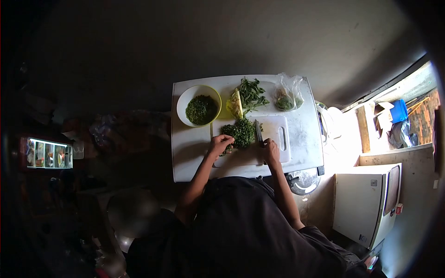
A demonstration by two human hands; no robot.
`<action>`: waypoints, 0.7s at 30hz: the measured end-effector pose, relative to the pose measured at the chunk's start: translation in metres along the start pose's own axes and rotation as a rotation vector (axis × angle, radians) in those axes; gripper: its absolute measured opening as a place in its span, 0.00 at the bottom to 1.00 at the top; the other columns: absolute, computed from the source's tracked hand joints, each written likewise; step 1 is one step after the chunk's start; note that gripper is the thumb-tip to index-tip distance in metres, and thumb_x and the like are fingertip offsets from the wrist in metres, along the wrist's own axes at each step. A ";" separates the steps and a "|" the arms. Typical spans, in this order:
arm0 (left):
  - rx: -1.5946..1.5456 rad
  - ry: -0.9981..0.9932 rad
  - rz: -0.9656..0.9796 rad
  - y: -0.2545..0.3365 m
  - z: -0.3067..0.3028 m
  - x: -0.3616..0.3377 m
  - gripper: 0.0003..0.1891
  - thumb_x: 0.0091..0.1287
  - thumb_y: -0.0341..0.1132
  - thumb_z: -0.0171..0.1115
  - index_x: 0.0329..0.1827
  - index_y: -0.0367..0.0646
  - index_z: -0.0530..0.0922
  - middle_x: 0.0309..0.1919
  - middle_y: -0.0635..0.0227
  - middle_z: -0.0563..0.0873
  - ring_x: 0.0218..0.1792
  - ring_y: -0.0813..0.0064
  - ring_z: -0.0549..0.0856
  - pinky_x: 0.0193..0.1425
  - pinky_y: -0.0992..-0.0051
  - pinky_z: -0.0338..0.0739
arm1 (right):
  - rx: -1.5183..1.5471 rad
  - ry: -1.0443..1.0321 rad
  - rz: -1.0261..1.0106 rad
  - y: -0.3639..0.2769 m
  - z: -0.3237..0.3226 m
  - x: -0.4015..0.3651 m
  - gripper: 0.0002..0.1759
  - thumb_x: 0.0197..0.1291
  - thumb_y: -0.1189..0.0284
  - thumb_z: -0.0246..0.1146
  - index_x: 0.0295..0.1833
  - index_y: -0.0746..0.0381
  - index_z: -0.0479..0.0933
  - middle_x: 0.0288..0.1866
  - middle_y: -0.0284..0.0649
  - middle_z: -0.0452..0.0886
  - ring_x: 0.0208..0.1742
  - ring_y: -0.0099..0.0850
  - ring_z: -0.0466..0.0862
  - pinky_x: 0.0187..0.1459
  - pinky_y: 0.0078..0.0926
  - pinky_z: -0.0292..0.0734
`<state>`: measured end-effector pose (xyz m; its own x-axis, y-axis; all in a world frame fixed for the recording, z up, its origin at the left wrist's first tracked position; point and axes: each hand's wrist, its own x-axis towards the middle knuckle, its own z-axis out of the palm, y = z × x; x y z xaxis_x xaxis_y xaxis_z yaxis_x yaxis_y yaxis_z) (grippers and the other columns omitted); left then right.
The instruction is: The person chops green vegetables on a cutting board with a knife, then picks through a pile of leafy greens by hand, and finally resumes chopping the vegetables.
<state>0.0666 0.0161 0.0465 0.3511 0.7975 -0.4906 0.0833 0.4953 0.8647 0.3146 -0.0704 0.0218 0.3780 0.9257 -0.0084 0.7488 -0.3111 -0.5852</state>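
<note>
A heap of chopped green leaves (242, 133) lies on a white cutting board (273, 125) with a slot handle at its right. My right hand (271, 151) is closed around the handle of a knife (258, 129), whose blade points away from me along the heap's right side. At the heap's left edge is my left hand (219, 145), its fingers drawn together by the leaves. Whatever those fingers pinch is too small to make out.
A bowl (189, 96) of finely cut greens stands at the table's back left. Whole leafy stems (252, 95), a yellow-and-white packet (235, 104) and a clear plastic bag (288, 95) with greens sit behind the board. A white fridge (359, 201) stands at right.
</note>
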 end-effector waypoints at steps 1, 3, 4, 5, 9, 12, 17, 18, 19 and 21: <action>-0.003 0.001 0.001 -0.003 0.001 -0.001 0.09 0.70 0.35 0.68 0.47 0.40 0.86 0.37 0.70 0.88 0.33 0.81 0.86 0.30 0.74 0.87 | 0.017 0.032 -0.012 0.005 0.005 0.000 0.18 0.54 0.65 0.72 0.48 0.63 0.81 0.39 0.52 0.87 0.41 0.52 0.87 0.44 0.46 0.81; 0.007 0.032 -0.004 -0.010 0.001 -0.004 0.10 0.69 0.36 0.69 0.47 0.40 0.86 0.38 0.70 0.88 0.33 0.81 0.86 0.31 0.74 0.87 | 0.012 0.015 -0.006 0.009 0.005 0.001 0.18 0.54 0.65 0.72 0.47 0.63 0.81 0.39 0.52 0.87 0.41 0.51 0.87 0.45 0.46 0.81; 0.006 0.038 -0.008 -0.013 -0.001 -0.006 0.10 0.69 0.36 0.69 0.47 0.40 0.86 0.38 0.70 0.88 0.33 0.81 0.86 0.31 0.74 0.87 | 0.008 -0.001 0.006 0.005 0.003 0.000 0.17 0.55 0.66 0.71 0.46 0.63 0.80 0.39 0.51 0.87 0.41 0.51 0.88 0.45 0.45 0.81; -0.015 0.045 -0.001 -0.015 -0.003 -0.006 0.10 0.69 0.36 0.70 0.48 0.40 0.86 0.38 0.70 0.88 0.34 0.81 0.86 0.31 0.75 0.87 | 0.009 -0.007 0.004 0.002 0.000 0.000 0.17 0.55 0.66 0.71 0.46 0.63 0.80 0.39 0.51 0.87 0.41 0.51 0.88 0.45 0.45 0.81; -0.009 0.158 0.050 -0.015 -0.006 -0.016 0.12 0.68 0.37 0.72 0.48 0.40 0.88 0.37 0.68 0.90 0.34 0.80 0.87 0.32 0.77 0.85 | 0.147 -0.155 0.075 -0.015 -0.023 -0.002 0.17 0.57 0.66 0.71 0.49 0.63 0.77 0.40 0.50 0.87 0.42 0.49 0.88 0.44 0.44 0.81; 0.220 0.308 0.264 -0.014 -0.008 -0.029 0.11 0.66 0.36 0.72 0.46 0.38 0.90 0.35 0.66 0.91 0.34 0.78 0.88 0.35 0.76 0.83 | 0.288 -0.185 0.064 -0.040 -0.037 -0.008 0.20 0.58 0.69 0.71 0.52 0.63 0.74 0.40 0.50 0.86 0.41 0.49 0.88 0.44 0.44 0.81; 0.395 0.433 0.440 -0.054 -0.021 -0.025 0.09 0.61 0.31 0.73 0.39 0.34 0.89 0.34 0.58 0.92 0.35 0.72 0.90 0.40 0.71 0.83 | 0.412 -0.206 -0.158 -0.066 -0.016 -0.032 0.17 0.64 0.73 0.63 0.54 0.63 0.67 0.37 0.60 0.84 0.40 0.62 0.85 0.41 0.55 0.77; 0.421 0.457 0.464 -0.061 -0.022 -0.024 0.08 0.59 0.31 0.73 0.38 0.34 0.89 0.33 0.56 0.92 0.34 0.69 0.91 0.40 0.70 0.83 | 0.384 -0.268 -0.160 -0.070 -0.012 -0.039 0.16 0.65 0.72 0.61 0.55 0.63 0.66 0.35 0.62 0.83 0.39 0.65 0.83 0.40 0.59 0.75; 0.447 0.482 0.490 -0.066 -0.024 -0.023 0.08 0.58 0.30 0.73 0.37 0.34 0.89 0.33 0.54 0.91 0.33 0.66 0.91 0.40 0.70 0.83 | 0.419 -0.221 -0.326 -0.074 -0.007 -0.047 0.16 0.67 0.71 0.59 0.56 0.62 0.64 0.33 0.64 0.82 0.37 0.67 0.82 0.38 0.63 0.73; 0.489 0.544 0.493 -0.070 -0.022 -0.028 0.07 0.57 0.30 0.72 0.35 0.36 0.89 0.31 0.54 0.90 0.33 0.63 0.90 0.39 0.69 0.83 | 0.279 -0.324 -0.273 -0.080 -0.004 -0.062 0.14 0.68 0.70 0.57 0.56 0.60 0.65 0.34 0.63 0.83 0.35 0.65 0.82 0.37 0.63 0.74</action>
<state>0.0305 -0.0333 -0.0028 -0.0302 0.9967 0.0757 0.4735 -0.0524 0.8792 0.2332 -0.1039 0.0722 -0.0326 0.9982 -0.0498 0.6064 -0.0198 -0.7949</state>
